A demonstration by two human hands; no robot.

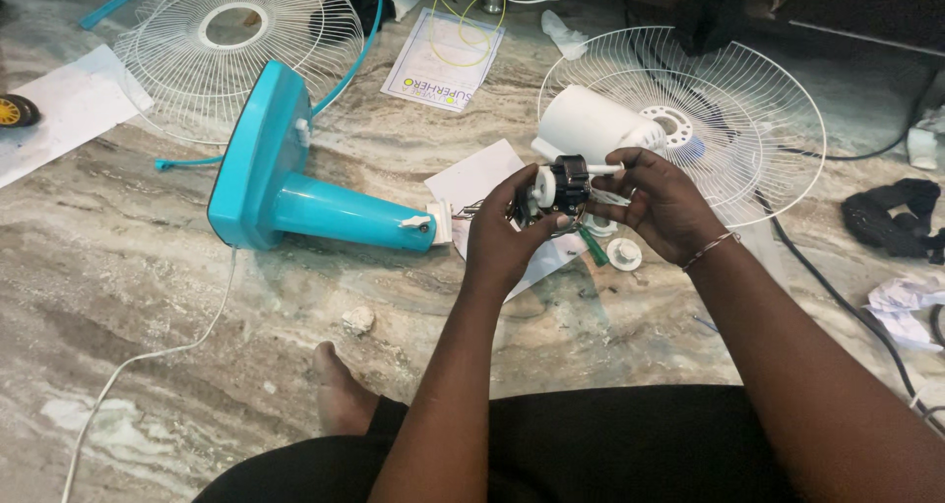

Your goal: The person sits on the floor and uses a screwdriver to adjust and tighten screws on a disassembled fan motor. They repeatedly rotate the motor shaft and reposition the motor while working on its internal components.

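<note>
Seated on the marble floor [148, 267], I cup a small black fan motor [563, 186] between both hands: my left hand [507, 235] wraps it from below, my right hand [661, 206] pinches its side, forearms angled inward, beside the turquoise fan stand [295, 183].

Left hand [507, 235], right hand [658, 203] grip motor [561, 186]
</note>
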